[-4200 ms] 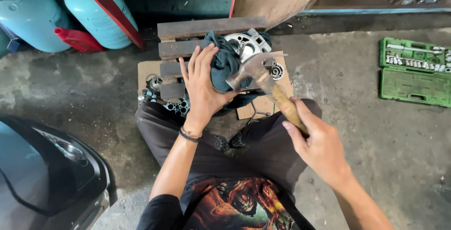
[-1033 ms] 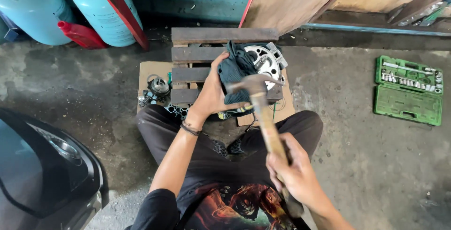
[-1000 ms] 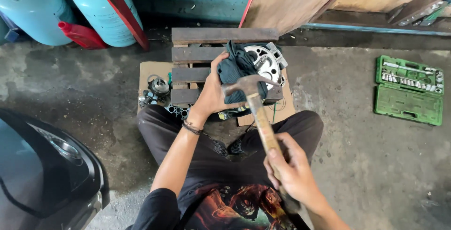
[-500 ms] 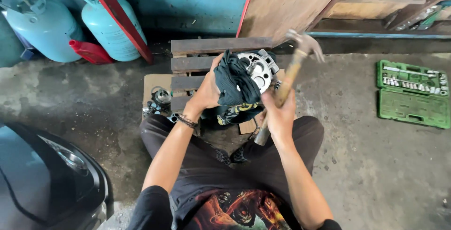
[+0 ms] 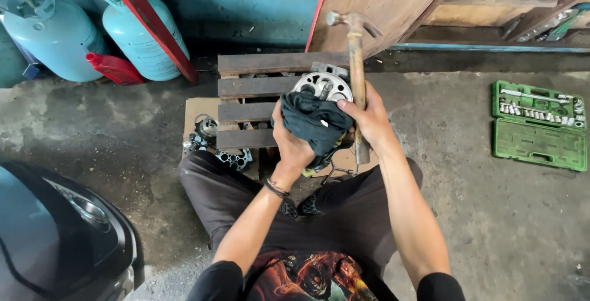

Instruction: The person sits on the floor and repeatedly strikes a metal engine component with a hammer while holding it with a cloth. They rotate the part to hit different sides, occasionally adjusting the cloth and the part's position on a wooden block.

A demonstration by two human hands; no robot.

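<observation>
Since half a second ago the wooden-handled claw hammer [image 5: 356,73] has swung from a slant to upright, its steel head raised above the work. The right hand [image 5: 369,122] is clenched around the handle. The left hand [image 5: 292,147] presses a dark crumpled cloth [image 5: 316,122] against the round silver perforated metal part [image 5: 322,84] on the slatted wooden pallet [image 5: 258,86]. Two pale blue gas cylinders [image 5: 55,43] stand left; one open green socket case [image 5: 538,122] lies right.
</observation>
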